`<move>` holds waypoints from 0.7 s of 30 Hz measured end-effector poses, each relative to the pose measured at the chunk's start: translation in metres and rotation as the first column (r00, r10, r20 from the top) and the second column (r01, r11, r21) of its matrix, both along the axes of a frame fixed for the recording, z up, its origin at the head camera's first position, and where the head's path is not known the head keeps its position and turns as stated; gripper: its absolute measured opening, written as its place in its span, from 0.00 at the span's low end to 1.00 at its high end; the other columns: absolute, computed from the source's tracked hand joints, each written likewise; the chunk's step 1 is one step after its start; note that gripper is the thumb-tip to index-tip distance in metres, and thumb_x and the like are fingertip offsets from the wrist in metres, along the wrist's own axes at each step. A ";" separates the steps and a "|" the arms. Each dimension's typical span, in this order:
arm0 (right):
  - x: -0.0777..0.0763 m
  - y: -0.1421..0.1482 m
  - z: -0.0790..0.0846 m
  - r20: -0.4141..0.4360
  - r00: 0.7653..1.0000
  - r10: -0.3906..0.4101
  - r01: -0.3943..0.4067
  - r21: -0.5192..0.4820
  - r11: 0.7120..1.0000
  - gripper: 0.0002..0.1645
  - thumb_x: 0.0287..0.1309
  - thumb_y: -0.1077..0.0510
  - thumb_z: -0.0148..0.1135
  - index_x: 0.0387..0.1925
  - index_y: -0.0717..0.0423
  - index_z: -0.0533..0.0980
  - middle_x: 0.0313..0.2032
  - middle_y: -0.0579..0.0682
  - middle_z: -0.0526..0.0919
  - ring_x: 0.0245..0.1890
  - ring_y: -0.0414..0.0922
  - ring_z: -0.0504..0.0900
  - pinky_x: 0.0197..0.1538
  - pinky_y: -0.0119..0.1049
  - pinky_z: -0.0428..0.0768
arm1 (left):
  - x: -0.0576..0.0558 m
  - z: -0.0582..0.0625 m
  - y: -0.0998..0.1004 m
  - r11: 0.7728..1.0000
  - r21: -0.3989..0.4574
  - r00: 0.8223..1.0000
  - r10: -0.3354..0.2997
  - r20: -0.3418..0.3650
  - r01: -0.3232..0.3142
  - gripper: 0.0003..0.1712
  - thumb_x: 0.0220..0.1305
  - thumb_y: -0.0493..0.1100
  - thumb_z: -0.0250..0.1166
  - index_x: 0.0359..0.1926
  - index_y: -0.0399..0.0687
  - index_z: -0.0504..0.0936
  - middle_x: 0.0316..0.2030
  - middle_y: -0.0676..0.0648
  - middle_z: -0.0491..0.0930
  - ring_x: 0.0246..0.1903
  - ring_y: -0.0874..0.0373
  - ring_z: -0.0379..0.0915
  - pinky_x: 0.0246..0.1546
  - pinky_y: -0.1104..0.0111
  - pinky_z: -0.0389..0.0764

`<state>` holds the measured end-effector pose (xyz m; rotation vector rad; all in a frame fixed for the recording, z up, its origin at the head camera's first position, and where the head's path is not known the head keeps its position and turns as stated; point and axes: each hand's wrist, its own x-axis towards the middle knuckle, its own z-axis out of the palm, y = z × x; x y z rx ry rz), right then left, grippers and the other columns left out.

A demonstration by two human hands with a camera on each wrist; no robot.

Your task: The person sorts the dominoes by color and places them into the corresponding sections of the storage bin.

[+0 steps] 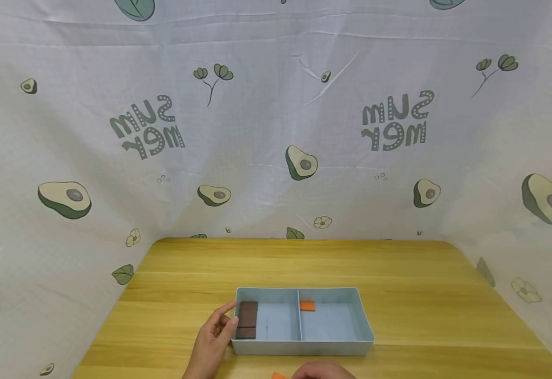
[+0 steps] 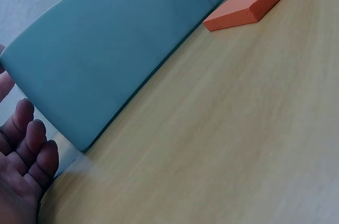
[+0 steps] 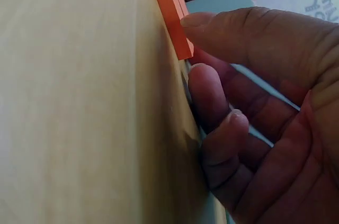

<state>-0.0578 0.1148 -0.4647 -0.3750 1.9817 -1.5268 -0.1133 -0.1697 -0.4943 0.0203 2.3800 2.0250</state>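
Note:
My left hand (image 1: pixel 213 337) is at the left end of a grey-blue two-compartment box (image 1: pixel 304 348); its thumb and index fingertips touch the rim. Its other fingers are loosely bent beside the corner in the left wrist view. At the bottom of the head view, my right hand (image 1: pixel 323 370) pinches a flat orange block (image 1: pixel 279 376) between thumb and fingers, in front of the box. The right wrist view shows the thumb on that block's end (image 3: pixel 177 28). Low over the wood, orange blocks (image 2: pixel 249 2) also show in the left wrist view.
Dark brown flat blocks (image 1: pixel 247 316) line the left side of the box's left compartment. One orange piece (image 1: pixel 307 306) lies in the right compartment, by the divider (image 1: pixel 299 316). The wooden table (image 1: pixel 423 295) is backed by a printed white cloth (image 1: pixel 257 131).

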 end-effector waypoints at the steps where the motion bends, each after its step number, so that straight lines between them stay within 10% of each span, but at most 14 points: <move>1: 0.001 -0.001 -0.001 -0.019 1.000 0.007 -0.007 -0.009 1.000 0.12 0.66 0.51 0.65 0.39 0.55 0.86 0.33 0.41 0.86 0.34 0.34 0.79 0.37 0.27 0.77 | 0.000 0.000 0.000 1.000 -0.001 1.000 0.001 0.001 -0.001 0.23 0.73 0.51 0.63 0.66 0.53 0.77 0.34 0.49 0.74 0.28 0.64 0.67 0.30 0.72 0.71; 10: 0.004 -0.004 -0.009 -0.268 0.960 0.084 -0.085 0.009 0.996 0.08 0.67 0.52 0.65 0.40 0.48 0.87 0.33 0.31 0.84 0.33 0.26 0.79 0.35 0.27 0.79 | 0.000 0.001 0.000 1.000 -0.021 1.000 0.004 0.005 -0.004 0.24 0.73 0.50 0.63 0.66 0.52 0.77 0.34 0.50 0.74 0.28 0.65 0.67 0.30 0.72 0.71; 17: 0.000 -0.004 -0.013 -0.475 0.860 0.187 -0.100 0.203 0.974 0.08 0.66 0.50 0.66 0.40 0.48 0.86 0.34 0.29 0.83 0.34 0.21 0.75 0.34 0.25 0.77 | 0.001 0.002 0.001 1.000 -0.017 1.000 0.002 -0.003 -0.002 0.24 0.73 0.49 0.63 0.66 0.50 0.76 0.33 0.50 0.73 0.27 0.65 0.66 0.29 0.72 0.71; 21: 0.000 -0.002 -0.014 -0.459 0.875 0.155 -0.074 0.189 0.979 0.08 0.67 0.51 0.64 0.39 0.48 0.86 0.34 0.31 0.83 0.34 0.22 0.75 0.35 0.25 0.77 | 0.001 0.001 0.001 1.000 -0.011 1.000 0.005 -0.010 -0.005 0.24 0.74 0.49 0.63 0.66 0.49 0.76 0.33 0.50 0.73 0.27 0.65 0.66 0.29 0.72 0.71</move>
